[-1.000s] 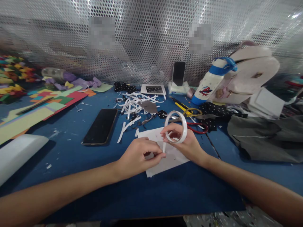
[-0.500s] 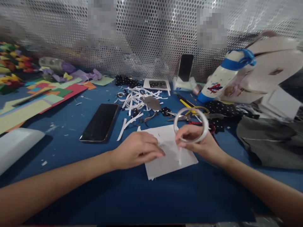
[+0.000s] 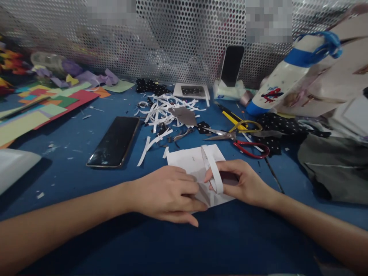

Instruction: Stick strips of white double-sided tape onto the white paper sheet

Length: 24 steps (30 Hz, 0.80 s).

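A roll of white tape (image 3: 215, 172), likely double-sided, stands on edge in my right hand (image 3: 241, 178), pinched between thumb and fingers. Beneath it a white sheet of paper (image 3: 184, 158) lies on the blue table, with a short piece of tape on its surface near the roll. My left hand (image 3: 169, 193) rests palm down over the paper's left and lower part, fingers stretched out and thumb apart. It covers that corner of the sheet. Just beyond the paper are scissors (image 3: 230, 136) with one red and one yellow handle loop.
A black phone (image 3: 115, 142) lies to the left. Behind the paper is a heap of white paper strips (image 3: 161, 111). A yellow cutter (image 3: 232, 117), a bottle (image 3: 290, 76), dark cloth (image 3: 336, 172) and a propped phone (image 3: 232, 65) stand or lie right and back. Coloured paper (image 3: 66, 103) spreads far left.
The tape roll has turned from facing me to nearly edge-on and come down closer to the paper. My left hand has slid slightly right and lower over the sheet. The view has shifted.
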Each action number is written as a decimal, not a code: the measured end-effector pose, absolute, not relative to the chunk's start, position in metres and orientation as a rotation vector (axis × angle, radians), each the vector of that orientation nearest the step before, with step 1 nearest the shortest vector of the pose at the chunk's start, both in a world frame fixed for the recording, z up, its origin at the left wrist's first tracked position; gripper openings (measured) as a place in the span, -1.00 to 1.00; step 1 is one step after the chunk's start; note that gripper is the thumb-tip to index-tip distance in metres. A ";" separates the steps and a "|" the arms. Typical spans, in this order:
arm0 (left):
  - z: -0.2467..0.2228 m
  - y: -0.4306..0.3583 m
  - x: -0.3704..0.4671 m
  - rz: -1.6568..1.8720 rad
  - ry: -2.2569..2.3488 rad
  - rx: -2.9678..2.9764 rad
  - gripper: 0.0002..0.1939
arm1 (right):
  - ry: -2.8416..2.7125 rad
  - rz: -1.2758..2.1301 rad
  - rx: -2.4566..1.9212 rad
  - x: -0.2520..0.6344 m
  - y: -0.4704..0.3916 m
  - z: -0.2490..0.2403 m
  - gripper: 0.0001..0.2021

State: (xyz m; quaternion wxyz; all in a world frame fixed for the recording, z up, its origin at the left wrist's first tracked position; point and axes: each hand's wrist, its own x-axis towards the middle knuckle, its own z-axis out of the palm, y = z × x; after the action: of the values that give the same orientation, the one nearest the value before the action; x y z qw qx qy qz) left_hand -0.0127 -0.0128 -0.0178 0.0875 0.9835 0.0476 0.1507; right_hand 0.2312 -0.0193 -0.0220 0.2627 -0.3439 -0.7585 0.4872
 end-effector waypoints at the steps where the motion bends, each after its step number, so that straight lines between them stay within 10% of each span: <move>1: -0.018 -0.013 -0.012 0.443 0.147 2.931 -0.64 | -2.042 1.328 -0.928 0.231 -0.020 -0.022 -0.89; 24: -0.020 -0.019 -0.009 0.511 0.126 3.031 -0.61 | -2.053 1.305 -0.902 0.227 -0.019 -0.019 -0.91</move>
State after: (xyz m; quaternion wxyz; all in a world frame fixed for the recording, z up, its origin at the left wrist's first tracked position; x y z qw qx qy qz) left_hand -0.0085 -0.0189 -0.0197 0.0328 0.9847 0.0411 0.1660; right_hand 0.2265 -0.0194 -0.0195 0.2703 -0.3347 -0.7618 0.4844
